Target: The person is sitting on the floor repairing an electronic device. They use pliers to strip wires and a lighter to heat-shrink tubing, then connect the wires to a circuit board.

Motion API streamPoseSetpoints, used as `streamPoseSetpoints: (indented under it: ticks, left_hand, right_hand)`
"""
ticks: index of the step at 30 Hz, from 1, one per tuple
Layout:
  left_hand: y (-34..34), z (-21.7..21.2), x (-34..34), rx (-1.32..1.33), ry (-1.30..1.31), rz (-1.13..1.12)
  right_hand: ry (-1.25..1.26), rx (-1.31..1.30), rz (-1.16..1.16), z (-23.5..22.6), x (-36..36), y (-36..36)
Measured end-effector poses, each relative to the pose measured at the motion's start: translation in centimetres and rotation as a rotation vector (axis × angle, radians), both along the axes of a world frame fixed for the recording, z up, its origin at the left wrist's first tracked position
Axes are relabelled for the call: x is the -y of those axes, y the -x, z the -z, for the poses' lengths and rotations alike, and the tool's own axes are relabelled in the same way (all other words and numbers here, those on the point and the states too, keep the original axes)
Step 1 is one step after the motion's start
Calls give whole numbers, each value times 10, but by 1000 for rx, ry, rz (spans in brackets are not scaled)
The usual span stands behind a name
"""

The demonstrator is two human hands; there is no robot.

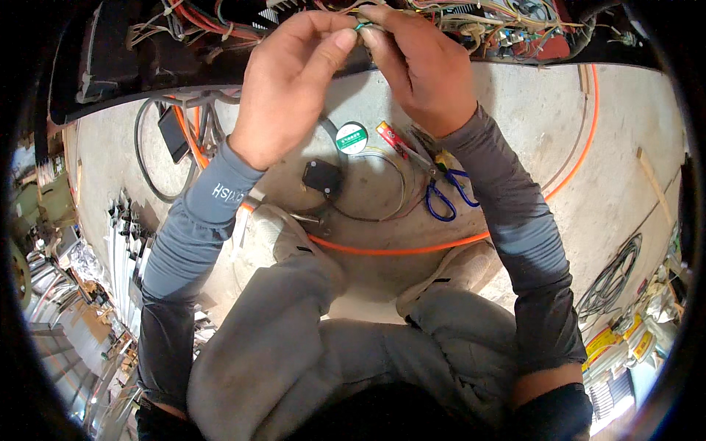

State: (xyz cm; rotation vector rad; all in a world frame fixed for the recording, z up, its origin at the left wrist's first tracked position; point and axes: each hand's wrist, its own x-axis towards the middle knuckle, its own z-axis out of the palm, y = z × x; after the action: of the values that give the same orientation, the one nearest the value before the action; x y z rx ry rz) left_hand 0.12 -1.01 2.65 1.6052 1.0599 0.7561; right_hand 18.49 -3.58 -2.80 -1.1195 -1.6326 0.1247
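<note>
Fingers (343,40) pinch a green wire (362,26), seemingly lying left-to-right.

You are working in what is looking like a workshop: a bare concrete floor (515,88) is spreading below you, an orange hose or cable (397,251) is curving across it, and blue-handled scissors (429,192) and a roll of tape (351,137) are lying there. Ahead, coloured wires (213,28) are running through an open dark housing (103,55). Long pale strips (125,246) are lying heaped leftward; coiled dark cable (614,272) is resting rightward.
</note>
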Motion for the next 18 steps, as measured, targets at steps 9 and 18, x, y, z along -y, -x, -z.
streamPoseSetpoints:
  ticks: [9,18]
  left_hand:
    - [-2,-7,-6,-67,-3,37]
    - [-15,-43,-4,-600,-532,143]
  right_hand:
    - [109,34,-139,-6,4,-14]
    - [73,189,-123,-16,8,-22]
